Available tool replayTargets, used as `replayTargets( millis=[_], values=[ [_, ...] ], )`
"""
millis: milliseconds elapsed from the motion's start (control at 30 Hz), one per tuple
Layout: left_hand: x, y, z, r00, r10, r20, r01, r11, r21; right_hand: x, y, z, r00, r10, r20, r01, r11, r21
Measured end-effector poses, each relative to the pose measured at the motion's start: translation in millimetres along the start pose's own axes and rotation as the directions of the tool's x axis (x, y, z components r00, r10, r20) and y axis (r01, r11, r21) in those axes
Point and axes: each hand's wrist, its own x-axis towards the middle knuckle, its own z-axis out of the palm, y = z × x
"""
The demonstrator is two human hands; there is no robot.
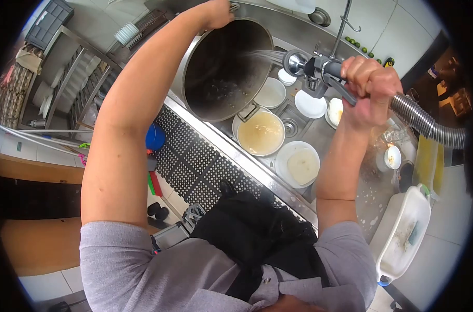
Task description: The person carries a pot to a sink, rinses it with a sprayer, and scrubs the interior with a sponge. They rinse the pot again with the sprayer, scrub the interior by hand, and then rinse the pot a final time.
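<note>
A large, deep metal pot [226,78] is tilted in the sink with its mouth facing me. At its far rim, my left hand [218,14] is closed round the handle. My right hand [369,86] grips a pre-rinse spray nozzle [312,70], with its fingers wrapped round the handle. Water shoots leftward from the spray head into the pot. A ribbed metal hose [429,120] runs off to the right behind that hand. Just below the pot's near handle stands a bowl of cloudy yellowish liquid [260,133].
Several white plates and bowls [310,104] lie in the sink, one stack [298,164] near its front edge. A white tub [403,236] sits at the right. Racks with dishes [75,78] stand at the left. A perforated black mat [187,151] covers the floor.
</note>
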Motion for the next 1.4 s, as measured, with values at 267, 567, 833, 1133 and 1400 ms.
replayTargets(
  millis=[267,567,833,1133,1400],
  values=[
    [36,24,-7,0.975,-0.068,0.213,0.063,0.998,0.032,-3,3,6,0.996,0.080,0.036,-0.084,0.990,0.113],
    [59,7,8,0.987,0.108,0.115,-0.122,0.984,0.129,-13,6,13,0.982,0.175,0.074,-0.177,0.984,0.021],
    [68,-2,18,0.979,0.198,0.041,-0.202,0.964,0.173,-21,16,20,0.977,0.210,0.021,-0.207,0.973,-0.098],
    [61,0,23,0.952,0.276,-0.133,-0.250,0.951,0.182,-26,38,14,0.981,0.192,-0.038,-0.181,0.962,0.207],
    [25,18,24,0.897,-0.002,-0.441,-0.045,0.994,-0.097,-33,81,-5,0.879,0.344,-0.332,-0.292,0.936,0.196]
  ],
)
